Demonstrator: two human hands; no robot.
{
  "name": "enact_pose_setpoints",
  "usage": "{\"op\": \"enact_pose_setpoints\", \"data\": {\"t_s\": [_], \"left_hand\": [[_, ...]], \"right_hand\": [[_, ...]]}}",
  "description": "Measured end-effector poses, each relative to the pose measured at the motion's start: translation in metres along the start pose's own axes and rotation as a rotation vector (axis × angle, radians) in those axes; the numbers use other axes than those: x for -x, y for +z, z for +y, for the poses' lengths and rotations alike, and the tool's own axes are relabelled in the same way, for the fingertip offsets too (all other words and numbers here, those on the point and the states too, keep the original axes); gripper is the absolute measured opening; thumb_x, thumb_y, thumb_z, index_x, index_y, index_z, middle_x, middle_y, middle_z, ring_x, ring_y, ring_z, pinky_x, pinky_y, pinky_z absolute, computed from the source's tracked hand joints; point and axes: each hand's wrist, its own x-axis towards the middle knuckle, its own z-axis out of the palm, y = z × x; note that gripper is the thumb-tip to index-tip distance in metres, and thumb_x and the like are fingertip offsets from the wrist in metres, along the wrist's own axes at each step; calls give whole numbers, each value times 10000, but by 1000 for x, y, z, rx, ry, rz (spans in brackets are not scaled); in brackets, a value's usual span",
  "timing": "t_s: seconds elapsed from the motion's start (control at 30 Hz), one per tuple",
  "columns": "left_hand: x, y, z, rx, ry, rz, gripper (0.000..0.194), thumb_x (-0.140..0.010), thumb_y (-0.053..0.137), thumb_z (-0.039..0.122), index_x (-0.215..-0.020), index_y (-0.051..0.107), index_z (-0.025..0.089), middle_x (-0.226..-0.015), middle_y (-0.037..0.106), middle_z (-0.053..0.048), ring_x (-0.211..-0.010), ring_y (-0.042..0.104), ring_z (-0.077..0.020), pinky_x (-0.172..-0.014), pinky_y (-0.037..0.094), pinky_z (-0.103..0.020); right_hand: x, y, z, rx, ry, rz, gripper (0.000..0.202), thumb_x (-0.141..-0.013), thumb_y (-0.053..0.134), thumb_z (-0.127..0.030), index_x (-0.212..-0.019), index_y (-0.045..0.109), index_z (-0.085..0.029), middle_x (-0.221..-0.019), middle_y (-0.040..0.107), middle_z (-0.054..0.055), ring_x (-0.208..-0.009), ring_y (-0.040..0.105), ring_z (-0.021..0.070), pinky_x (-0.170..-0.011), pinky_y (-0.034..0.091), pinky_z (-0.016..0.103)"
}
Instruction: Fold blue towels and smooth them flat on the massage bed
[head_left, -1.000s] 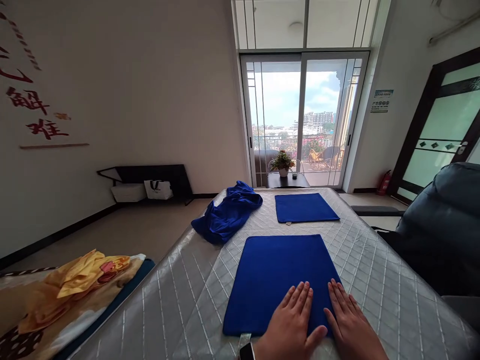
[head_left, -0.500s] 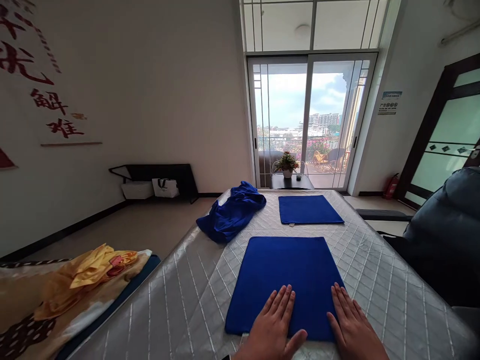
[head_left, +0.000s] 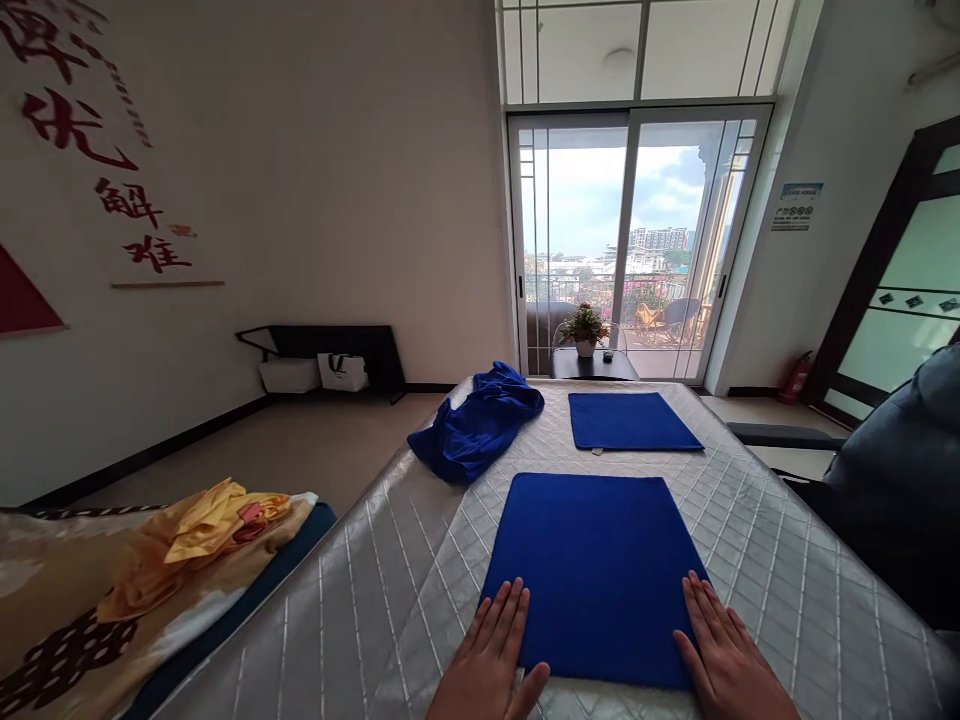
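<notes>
A blue cloth, squarish and smooth, lies flat on the silvery quilted cover right in front of me. My left hand rests palm down over its near left edge, fingers stretched out. On the near right edge lies my right hand, also flat with the thumb apart. A second flat blue cloth is spread farther back, with a small white tag at its near edge. To its left a crumpled blue cloth sits in a heap.
Yellow and brown bedding lies low on the left. A dark padded chair stands at the right. Beyond the far edge are a small table with a potted plant and glass sliding doors. A black bench stands by the wall.
My left hand has slid left, from the middle of the near blue cloth to its left edge. My right hand stays at the right edge. The view has turned slightly left.
</notes>
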Motion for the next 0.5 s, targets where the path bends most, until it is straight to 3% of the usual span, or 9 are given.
{"op": "enact_pose_setpoints", "data": {"t_s": [0.13,0.27,0.37,0.5], "left_hand": [[-1,2,3,-110,42,154,849,-1023,384,629,-1636,41,153,-1570,475,-91,-1402,503,-247,-1069,460,-349],[-3,1,5,-164,63,218,874,-1009,405,641,-1637,83,124,-1535,526,-86,-1380,521,-232,-1052,454,-326],[-3,0,5,-184,68,228,874,-1008,402,642,-1637,89,123,-1525,538,-86,-1360,541,-230,-1044,448,-322],[-3,0,6,-186,68,232,880,-1008,391,644,-1637,81,113,-1517,547,-91,-1347,550,-229,-1036,445,-317]], "right_hand": [[0,5,3,-48,14,29,697,-998,257,-570,-1516,479,-158,-1637,316,109,-1511,272,289,-1216,310,530],[-3,6,3,-33,69,-3,729,-992,249,-582,-1529,449,-131,-1633,311,115,-1506,289,287,-1224,299,519],[-15,-7,1,-4,83,12,719,-994,259,-575,-1556,402,-150,-1641,297,97,-1517,263,277,-1222,303,518],[-52,-38,-8,51,70,73,647,-1035,194,-454,-1587,324,-144,-1662,251,85,-1537,198,226,-1243,257,487]]}}
